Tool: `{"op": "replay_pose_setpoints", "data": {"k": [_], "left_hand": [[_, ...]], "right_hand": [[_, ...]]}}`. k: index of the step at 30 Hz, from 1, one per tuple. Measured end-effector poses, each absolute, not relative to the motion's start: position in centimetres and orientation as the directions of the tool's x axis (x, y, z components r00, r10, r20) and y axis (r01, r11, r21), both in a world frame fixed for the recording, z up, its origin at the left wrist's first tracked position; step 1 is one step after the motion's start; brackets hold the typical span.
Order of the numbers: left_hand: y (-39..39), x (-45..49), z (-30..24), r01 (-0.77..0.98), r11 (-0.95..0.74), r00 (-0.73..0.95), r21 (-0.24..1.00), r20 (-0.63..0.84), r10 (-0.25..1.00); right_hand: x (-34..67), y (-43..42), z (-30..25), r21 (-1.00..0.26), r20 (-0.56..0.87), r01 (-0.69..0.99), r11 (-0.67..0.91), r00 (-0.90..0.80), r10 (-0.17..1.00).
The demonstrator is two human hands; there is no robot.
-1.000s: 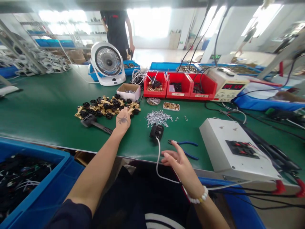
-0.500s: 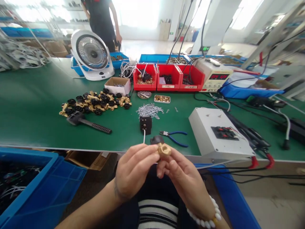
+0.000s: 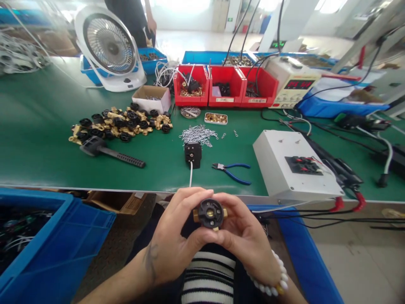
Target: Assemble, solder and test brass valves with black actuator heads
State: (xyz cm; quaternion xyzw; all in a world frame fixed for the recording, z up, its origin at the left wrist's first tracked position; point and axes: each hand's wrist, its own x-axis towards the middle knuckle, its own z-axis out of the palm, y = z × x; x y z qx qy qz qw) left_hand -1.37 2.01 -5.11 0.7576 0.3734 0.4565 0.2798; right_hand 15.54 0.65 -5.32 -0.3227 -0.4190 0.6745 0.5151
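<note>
Both hands hold one brass valve body with a round black cap (image 3: pixel 211 213), just in front of the table edge. The cap's face is turned up toward me, showing a brass centre and small square holes. My left hand (image 3: pixel 179 232) grips it from the left with thumb and fingers. From the other side, my right hand (image 3: pixel 242 230) closes on it, thumb near the lower rim. Beyond them, a black box-shaped part (image 3: pixel 193 155) with a white cable stands on the table. Blue-handled cutting pliers (image 3: pixel 234 171) lie to its right, and a heap of metal clips (image 3: pixel 198 136) behind it.
Similar brass-and-black valve bodies (image 3: pixel 122 122) are piled at left, with a black mallet (image 3: pixel 110 153) before them. Red bins (image 3: pixel 193 100) and a white fan (image 3: pixel 110 48) stand behind. A grey switch box (image 3: pixel 295 166) is at right; a blue crate (image 3: pixel 57 236) stands lower left.
The valve body has been turned so its black cap now faces me instead of the brass opening. Both hands have shifted their hold around it. The view has tilted slightly downward.
</note>
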Motion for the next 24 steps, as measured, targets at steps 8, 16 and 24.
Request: {"op": "replay_pose_setpoints", "data": {"k": [8, 16, 24], "left_hand": [[1.2, -0.9, -4.8, 0.201, -0.534, 0.285, 0.821, 0.473, 0.834], [7.2, -2.9, -7.2, 0.151, -0.428, 0.046, 0.891, 0.426, 0.904], [18.2, -2.7, -11.1, 0.476, -0.186, 0.081, 0.860, 0.168, 0.983]], "right_hand": [[15.4, 0.6, -4.8, -0.925, 0.019, -0.377, -0.052, -0.183, 0.983], [15.8, 0.7, -5.0, -0.922, 0.114, -0.388, 0.016, -0.231, 0.966], [16.2, 1.0, -5.7, -0.912, 0.136, -0.408, 0.028, -0.238, 0.962]]}}
